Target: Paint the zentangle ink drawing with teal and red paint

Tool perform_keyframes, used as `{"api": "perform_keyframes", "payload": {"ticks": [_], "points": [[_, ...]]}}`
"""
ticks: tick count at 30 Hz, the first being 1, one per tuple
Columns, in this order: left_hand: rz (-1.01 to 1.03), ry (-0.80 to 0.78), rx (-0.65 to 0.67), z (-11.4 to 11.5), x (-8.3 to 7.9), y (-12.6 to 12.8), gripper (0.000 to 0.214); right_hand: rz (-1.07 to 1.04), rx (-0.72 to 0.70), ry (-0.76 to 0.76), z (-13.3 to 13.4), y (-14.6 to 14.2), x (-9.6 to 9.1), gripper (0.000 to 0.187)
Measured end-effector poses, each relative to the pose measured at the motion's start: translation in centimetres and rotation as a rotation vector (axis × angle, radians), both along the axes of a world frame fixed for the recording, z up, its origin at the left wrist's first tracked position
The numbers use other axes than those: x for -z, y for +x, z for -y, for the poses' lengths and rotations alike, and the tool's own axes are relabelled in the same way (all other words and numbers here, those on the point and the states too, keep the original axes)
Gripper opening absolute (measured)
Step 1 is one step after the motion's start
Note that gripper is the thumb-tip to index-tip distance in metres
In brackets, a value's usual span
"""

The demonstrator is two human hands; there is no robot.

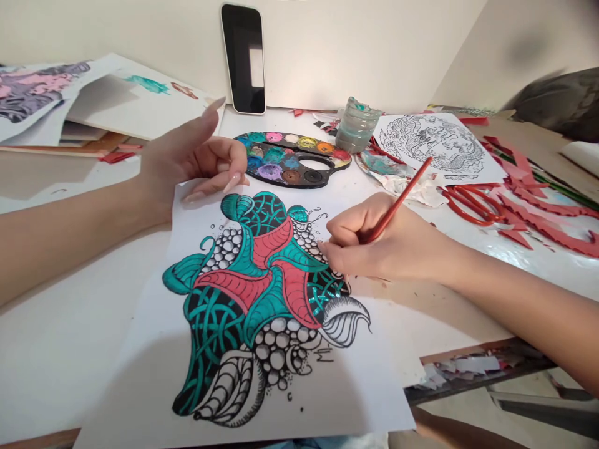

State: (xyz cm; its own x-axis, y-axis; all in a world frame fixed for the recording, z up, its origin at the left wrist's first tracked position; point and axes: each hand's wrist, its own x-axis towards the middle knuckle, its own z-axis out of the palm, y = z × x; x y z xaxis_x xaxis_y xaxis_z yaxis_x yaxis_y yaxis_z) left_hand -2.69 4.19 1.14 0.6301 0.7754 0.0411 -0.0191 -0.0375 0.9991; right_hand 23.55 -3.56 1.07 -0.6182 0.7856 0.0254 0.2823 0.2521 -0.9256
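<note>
A white sheet (140, 386) with a black-line drawing (255, 293), partly painted teal and red, lies in front of me. My right hand (374, 240) pinches a red paintbrush (402, 198), its tip down at the drawing's right side. My left hand (191, 159) rests with its heel on the sheet's top left corner; the fingers are loosely curled, the index finger points up, and it holds nothing.
A black paint palette (322, 176) with several colours lies behind the sheet, a jar of murky water (357, 125) beside it. A phone (243, 59) leans on the wall. Red scissors (468, 206), red paper scraps (547, 218) and a dragon line drawing (435, 143) lie right. Painted sheets (56, 93) lie left.
</note>
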Motion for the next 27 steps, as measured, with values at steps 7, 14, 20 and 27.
{"api": "perform_keyframes", "payload": {"ticks": [7, 14, 20, 27], "points": [[-0.002, 0.001, -0.008, -0.05, 0.04, -0.06, 0.065, 0.003, 0.025, 0.007, -0.08, -0.03, -0.11, 0.047], [0.03, -0.024, 0.001, 0.08, 0.03, 0.03, 0.062, 0.008, 0.03, 0.042, 0.04, 0.02, -0.07, 0.046], [0.032, -0.034, 0.029, -0.15, 0.06, -0.19, 0.061, 0.009, 0.01, 0.033, -0.03, 0.09, 0.02, 0.046], [0.033, -0.02, 0.01, -0.07, 0.07, -0.15, 0.062, -0.008, -0.039, 0.022, -0.06, 0.16, 0.22, 0.046]]}}
